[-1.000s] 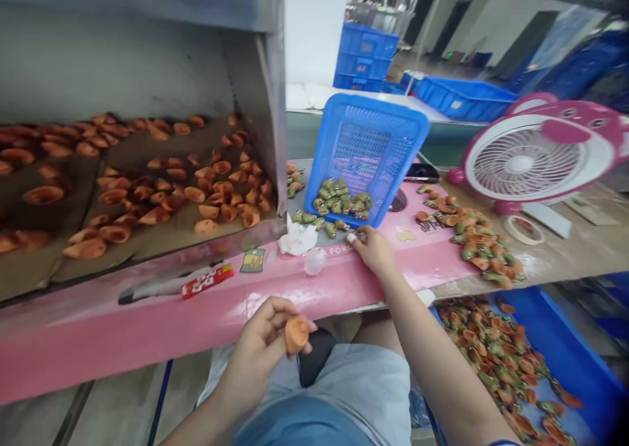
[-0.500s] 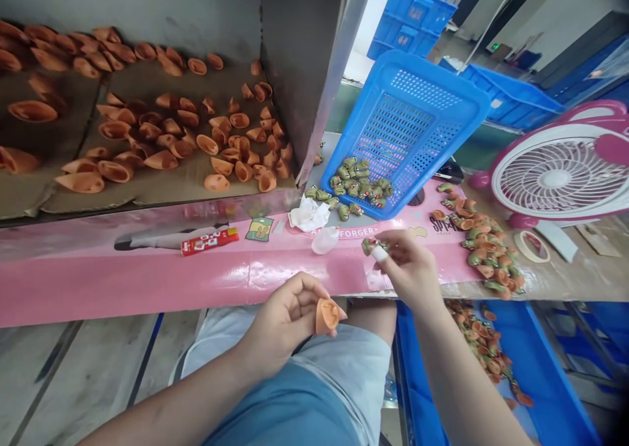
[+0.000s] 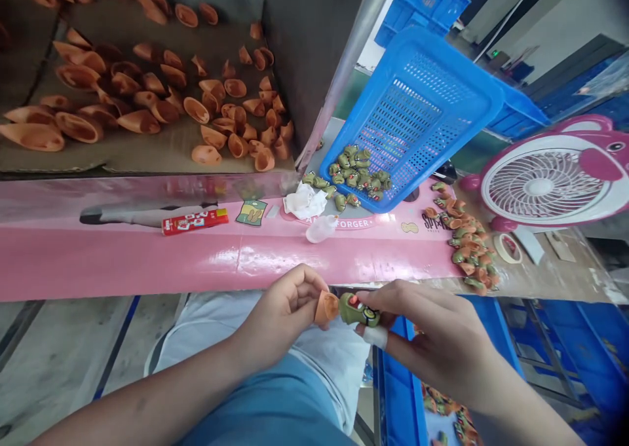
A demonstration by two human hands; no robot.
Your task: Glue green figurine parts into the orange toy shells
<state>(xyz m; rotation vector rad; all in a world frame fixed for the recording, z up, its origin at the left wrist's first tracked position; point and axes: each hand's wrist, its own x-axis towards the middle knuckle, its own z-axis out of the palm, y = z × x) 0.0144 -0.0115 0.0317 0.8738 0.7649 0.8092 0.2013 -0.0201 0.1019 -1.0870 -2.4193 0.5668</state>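
Note:
Over my lap, my left hand (image 3: 289, 308) is closed around an orange hollow cone-shaped piece (image 3: 326, 307), its open end turned right. My right hand (image 3: 427, 328), with a white wrap on the thumb, pinches a small olive-green figure piece (image 3: 358, 310) with red and black details. The green piece's end is right at the mouth of the orange piece; I cannot tell whether they touch. More green pieces (image 3: 358, 171) lie in the low end of a tilted blue basket (image 3: 417, 99). Orange pieces (image 3: 236, 118) are scattered in a cardboard-lined box at the left.
On the pink mat (image 3: 147, 262) lie a red tube (image 3: 195, 221), crumpled white tissue (image 3: 304, 200) and a translucent blob-like item (image 3: 322, 228). Joined orange-and-green pieces (image 3: 472, 243) are heaped by a tape roll (image 3: 508, 248) and a pink fan (image 3: 550, 177). A blue crate (image 3: 400, 393) stands below.
My right hand has come down and left, bringing the green piece to the orange piece's opening. My left hand still holds the orange piece. The camera view has shifted slightly.

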